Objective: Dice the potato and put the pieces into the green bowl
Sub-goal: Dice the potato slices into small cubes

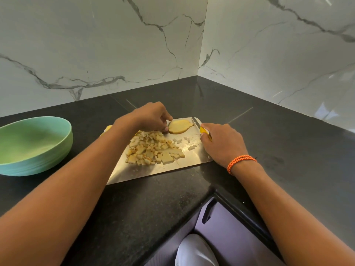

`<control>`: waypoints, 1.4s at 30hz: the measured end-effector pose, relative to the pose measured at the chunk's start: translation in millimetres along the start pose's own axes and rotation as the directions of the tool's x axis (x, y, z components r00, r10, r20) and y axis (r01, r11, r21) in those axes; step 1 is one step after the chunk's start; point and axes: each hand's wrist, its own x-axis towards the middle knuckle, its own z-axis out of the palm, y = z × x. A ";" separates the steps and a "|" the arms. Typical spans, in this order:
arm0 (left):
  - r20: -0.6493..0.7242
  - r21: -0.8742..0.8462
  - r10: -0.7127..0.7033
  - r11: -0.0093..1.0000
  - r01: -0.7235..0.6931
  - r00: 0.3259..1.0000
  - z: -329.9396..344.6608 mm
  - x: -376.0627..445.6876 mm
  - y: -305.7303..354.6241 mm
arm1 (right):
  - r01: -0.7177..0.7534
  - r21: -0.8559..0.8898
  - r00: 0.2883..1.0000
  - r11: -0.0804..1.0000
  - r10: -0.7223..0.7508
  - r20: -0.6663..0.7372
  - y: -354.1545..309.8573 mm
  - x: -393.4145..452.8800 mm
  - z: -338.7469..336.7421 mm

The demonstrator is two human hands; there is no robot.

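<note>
The fingers of the left hand (pixel 151 117) are curled and they pinch the left edge of a flat potato slice (pixel 180 127), with the thumb on its far side and the fingertips (pixel 166 129) at its near side. The slice lies flat on the far part of a shiny metal cutting board (pixel 153 170). The right hand (pixel 222 142) is closed around the yellow handle (pixel 204 130) of a knife; only a small part of the handle shows between the fingers. The blade (pixel 196 122) of the knife points away from the person and lies low over the far right corner of the board, just beside the right end of the slice; I cannot tell if it touches the slice. On the right wrist there is an orange bracelet (pixel 241 162) wound two times. Near the slice, toward the person, a pile of potato pieces (pixel 153 148) covers the middle of the board, and a few small pieces (pixel 184 142) lie apart on the right side of it. A small yellow thing (pixel 108 128) shows at the far left of the board, mostly hidden behind the left forearm. The board rests on a black counter (pixel 278 150) in a corner with white marble walls (pixel 96 45). The green bowl (pixel 34 145) stands on the counter to the left of the board, well apart from the pieces, and nothing is seen inside it. Below the counter edge a purple cupboard (pixel 226 231) with a dark handle is visible.
</note>
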 end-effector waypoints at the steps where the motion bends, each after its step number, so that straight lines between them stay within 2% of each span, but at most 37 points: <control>1: -0.024 0.008 -0.003 1.000 0.003 1.000 2.9 1.0 1.1 | 0.002 0.001 1.000 1.000 -0.002 0.000 -1.4 -0.1 0.5; 4: -0.070 -0.019 -0.010 1.000 0.009 0.997 8.1 2.7 4.0 | 0.017 -0.024 0.999 1.000 -0.016 0.035 -6.0 -0.3 1.0; 11: -0.076 -0.071 -0.015 0.997 0.009 0.997 12.1 3.7 4.9 | 0.049 -0.060 0.995 0.997 -0.044 0.087 -11.8 0.1 -0.5; 16: -0.073 -0.063 -0.026 0.998 0.021 0.997 8.5 4.4 -2.0 | 0.028 -0.046 0.998 0.999 -0.025 0.053 -9.8 -1.1 -0.7; 24: -0.093 -0.055 -0.014 0.998 0.008 0.996 12.0 7.0 0.5 | 0.052 -0.033 0.996 0.998 -0.049 0.079 -13.3 -3.0 -4.3; 29: -0.104 -0.097 -0.003 0.995 -0.007 0.995 12.8 5.7 -0.2 | 0.020 0.000 1.000 1.000 -0.020 -0.012 -11.7 -3.9 -4.2; 32: -0.114 -0.016 0.032 0.999 -0.034 0.993 25.8 9.2 6.4 | 0.046 -0.009 0.999 0.999 -0.046 -0.016 -13.5 -5.0 -4.6; 35: -0.180 0.068 0.023 0.998 -0.011 0.983 37.9 11.6 11.7 | 0.065 -0.028 0.998 0.997 -0.065 0.013 -16.0 -6.4 -4.5; 42: -0.214 0.090 0.015 0.996 0.005 0.977 43.4 10.6 17.0 | 0.068 -0.036 0.996 0.997 -0.066 0.053 -20.5 -7.6 -4.5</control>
